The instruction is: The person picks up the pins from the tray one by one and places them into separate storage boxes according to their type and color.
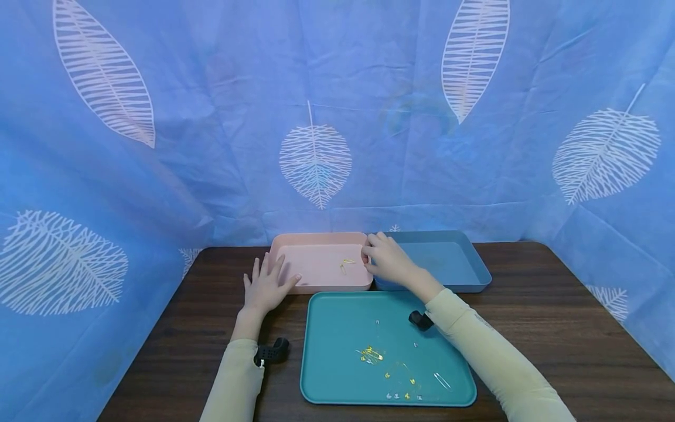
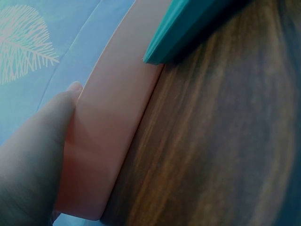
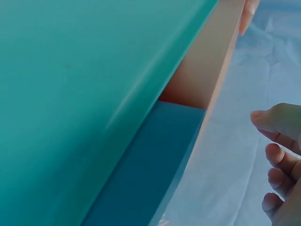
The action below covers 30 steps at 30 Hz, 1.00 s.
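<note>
My left hand (image 1: 265, 291) lies with spread fingers over the left front corner of the pink tray (image 1: 316, 287); in the left wrist view its thumb (image 2: 70, 101) touches the tray's rim. Inside that tray are a few gold safety pins (image 1: 344, 265). My right hand (image 1: 389, 259) is over the place where the pink and blue trays meet. In the right wrist view its fingers (image 3: 277, 179) are curled, with thumb and index tips close together; I cannot tell whether something small is between them. The blue tray (image 1: 443, 261) stands under and beside this hand.
A teal tray (image 1: 337, 316) lies in front, bearing a small heap of gold safety pins (image 1: 371, 354), silver pins (image 1: 442, 381) and several small scattered pieces. All trays are on a dark wooden table (image 1: 532, 316). A blue leaf-patterned cloth (image 1: 369, 176) hangs behind.
</note>
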Motion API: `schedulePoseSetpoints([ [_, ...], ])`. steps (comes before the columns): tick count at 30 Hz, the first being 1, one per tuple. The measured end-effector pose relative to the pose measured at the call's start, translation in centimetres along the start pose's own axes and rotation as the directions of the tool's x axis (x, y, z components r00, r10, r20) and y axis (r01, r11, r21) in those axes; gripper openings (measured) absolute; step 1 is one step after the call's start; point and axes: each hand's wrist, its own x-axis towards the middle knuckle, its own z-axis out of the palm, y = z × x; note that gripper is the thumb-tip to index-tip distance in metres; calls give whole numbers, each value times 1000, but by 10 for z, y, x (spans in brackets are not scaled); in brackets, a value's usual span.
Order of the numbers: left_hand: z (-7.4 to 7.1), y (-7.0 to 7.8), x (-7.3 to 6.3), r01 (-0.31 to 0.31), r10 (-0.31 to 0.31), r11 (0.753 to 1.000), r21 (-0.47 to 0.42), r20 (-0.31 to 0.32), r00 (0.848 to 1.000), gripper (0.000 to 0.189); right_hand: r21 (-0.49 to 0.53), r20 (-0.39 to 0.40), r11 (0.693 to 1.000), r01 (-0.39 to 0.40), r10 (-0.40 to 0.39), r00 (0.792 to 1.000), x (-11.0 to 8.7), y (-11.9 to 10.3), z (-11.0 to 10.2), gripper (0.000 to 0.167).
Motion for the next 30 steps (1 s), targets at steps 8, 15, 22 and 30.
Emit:
schedulePoseSetpoints([
  [8, -1, 1, -1, 8, -8, 1000, -2, 13, 1000, 85, 43, 25, 999, -12, 11, 1000, -21, -10, -16, 22],
  [15, -2, 2, -2, 5, -4, 1000, -16, 14, 1000, 85, 87, 35, 995, -40, 37, 999, -43, -14, -27, 22],
  [22, 0, 0, -2, 5, -4, 1000, -22, 15, 1000, 85, 101, 24, 994, -50, 48, 999, -69, -15, -34, 23],
  [30, -2, 1, -2, 1, 0, 999, -49, 21, 1000, 84, 117, 54, 989, -90, 84, 995, -97, -23, -47, 25],
])
